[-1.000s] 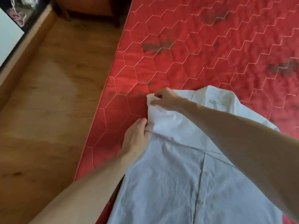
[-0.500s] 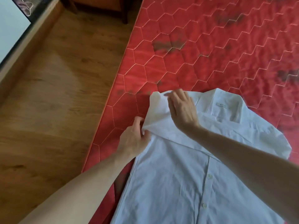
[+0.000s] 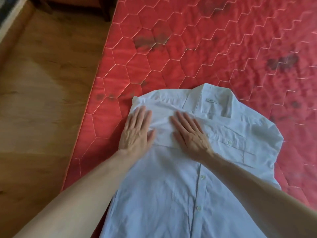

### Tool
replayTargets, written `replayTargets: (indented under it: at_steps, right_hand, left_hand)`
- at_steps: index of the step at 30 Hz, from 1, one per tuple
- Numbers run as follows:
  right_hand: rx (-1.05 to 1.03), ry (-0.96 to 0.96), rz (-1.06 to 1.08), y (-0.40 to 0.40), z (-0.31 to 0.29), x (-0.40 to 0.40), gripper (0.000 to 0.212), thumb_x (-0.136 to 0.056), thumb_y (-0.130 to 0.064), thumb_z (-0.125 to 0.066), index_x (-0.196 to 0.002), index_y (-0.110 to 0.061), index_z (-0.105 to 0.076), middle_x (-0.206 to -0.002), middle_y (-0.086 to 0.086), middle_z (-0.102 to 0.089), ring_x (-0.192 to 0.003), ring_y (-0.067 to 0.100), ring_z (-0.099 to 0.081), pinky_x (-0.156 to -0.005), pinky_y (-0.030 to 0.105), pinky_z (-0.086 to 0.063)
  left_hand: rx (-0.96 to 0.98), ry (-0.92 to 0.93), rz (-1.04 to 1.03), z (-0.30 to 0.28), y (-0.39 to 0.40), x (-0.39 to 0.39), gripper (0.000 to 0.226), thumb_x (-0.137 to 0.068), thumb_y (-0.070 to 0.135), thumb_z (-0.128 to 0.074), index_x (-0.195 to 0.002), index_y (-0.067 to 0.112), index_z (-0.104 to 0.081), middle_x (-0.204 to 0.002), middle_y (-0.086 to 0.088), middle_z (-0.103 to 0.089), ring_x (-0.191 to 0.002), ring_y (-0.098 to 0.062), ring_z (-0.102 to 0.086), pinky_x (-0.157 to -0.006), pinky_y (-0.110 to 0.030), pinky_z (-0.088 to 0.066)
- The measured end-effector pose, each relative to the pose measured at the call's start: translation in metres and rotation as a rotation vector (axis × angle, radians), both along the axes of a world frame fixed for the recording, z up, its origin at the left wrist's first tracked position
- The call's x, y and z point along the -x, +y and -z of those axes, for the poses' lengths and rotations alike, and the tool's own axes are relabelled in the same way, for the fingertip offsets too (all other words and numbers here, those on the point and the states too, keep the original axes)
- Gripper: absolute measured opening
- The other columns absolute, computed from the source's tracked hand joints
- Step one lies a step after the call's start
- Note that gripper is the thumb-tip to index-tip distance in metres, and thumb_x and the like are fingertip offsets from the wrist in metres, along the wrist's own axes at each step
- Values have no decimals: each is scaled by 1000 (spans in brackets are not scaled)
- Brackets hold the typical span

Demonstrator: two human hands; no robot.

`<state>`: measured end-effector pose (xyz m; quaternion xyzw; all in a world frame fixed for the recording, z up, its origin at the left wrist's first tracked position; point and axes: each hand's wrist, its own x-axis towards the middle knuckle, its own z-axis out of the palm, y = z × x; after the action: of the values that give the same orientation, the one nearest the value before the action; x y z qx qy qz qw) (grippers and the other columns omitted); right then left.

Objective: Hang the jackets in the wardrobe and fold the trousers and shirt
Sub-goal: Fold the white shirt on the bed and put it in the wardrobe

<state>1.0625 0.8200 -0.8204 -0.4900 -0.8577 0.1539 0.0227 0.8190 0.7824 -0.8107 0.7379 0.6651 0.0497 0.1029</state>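
Shirt (image 3: 197, 169) lies button-side up on the red mattress (image 3: 188, 57), near its left edge, a sleeve folded in across the chest. Left hand (image 3: 137, 133) and right hand (image 3: 190, 133) press flat on that fold, fingers straight and close together. Cloth looks light, thin and limp, probably cotton; it should crease easily, so take it by the shoulder seams or hem.

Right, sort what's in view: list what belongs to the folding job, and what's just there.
Part of the job:
white shirt, with its sleeve folded in
left hand, flat on the fold
right hand, flat on the fold

Just there:
red quilted mattress
wooden floor
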Motion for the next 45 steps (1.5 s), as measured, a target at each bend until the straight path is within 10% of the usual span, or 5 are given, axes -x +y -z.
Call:
replayTargets:
  at_steps: [14,21,28,39,45]
  right_hand:
    - [80,-151,629,-33,-20,-203,70,-106,-58,-17,-168,-27,-7,-176,4,-1,-162,23,4,-131,49,-4]
    - [-25,-23,257,-144,-31,-170,66,-109,-46,-38,-168,-28,-15,-176,-2,-3,-162,20,3,-130,48,-6]
    - [143,-60,177,-312,-10,-155,68,-107,-56,-33,-167,-36,-9,-176,-7,0,-163,21,1,-129,53,-15]
    - [345,-158,861,-437,-20,-138,69,-102,-71,-13,-162,-48,14,-171,-10,27,-158,18,25,-124,64,9]
    - [346,-110,1099,-462,-29,-151,69,-104,-70,-14,-164,-44,6,-174,-5,17,-160,19,19,-125,63,4]
  left_hand:
    - [59,274,54,-2,-40,-8,84,-102,60,-16,-164,3,-15,-173,-19,-12,-161,-30,-11,-130,-50,-15]
    - [73,302,521,-11,-151,-29,75,-104,58,-21,-163,12,-30,-172,-11,-19,-159,-30,-20,-127,-52,-24]
    - [345,360,809,-28,-250,-52,76,-107,60,-20,-160,34,28,-168,-3,35,-155,-29,30,-127,-56,7]
    - [263,374,577,-19,-345,-25,74,-103,65,-11,-167,30,0,-175,-7,11,-162,-33,5,-123,-66,-12]
    - [227,181,42,-12,-383,-13,75,-103,58,-27,-168,25,-11,-176,-8,-2,-162,-33,-2,-128,-60,-6]
